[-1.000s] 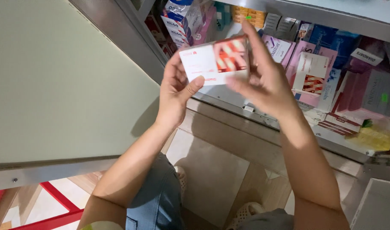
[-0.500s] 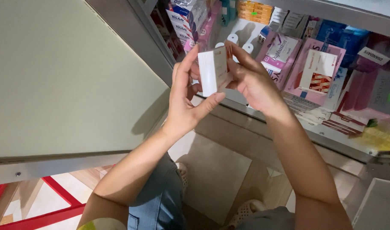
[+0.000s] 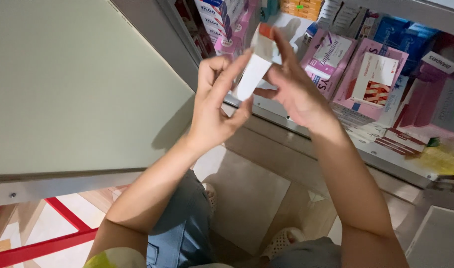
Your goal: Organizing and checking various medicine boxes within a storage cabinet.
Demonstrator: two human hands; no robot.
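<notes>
I hold a small white medicine box with a red end (image 3: pixel 256 63) between both hands, up in front of an open cabinet shelf. It is turned edge-on and tilted, its red end pointing up toward the shelf. My left hand (image 3: pixel 216 106) pinches its lower part with fingers and thumb. My right hand (image 3: pixel 292 89) grips its upper side from the right.
The cabinet shelf (image 3: pixel 306 130) holds several pink, white and blue medicine boxes (image 3: pixel 358 74), with a yellow packet (image 3: pixel 440 160) at the right. A pale green cabinet door (image 3: pixel 73 89) stands open on the left. Below are my jeans (image 3: pixel 180 228), sandals and the tiled floor (image 3: pixel 247 198).
The box turned from showing its broad printed face to edge-on, then tilted and rose toward the shelf. Both hands stayed on it and shifted their fingers.
</notes>
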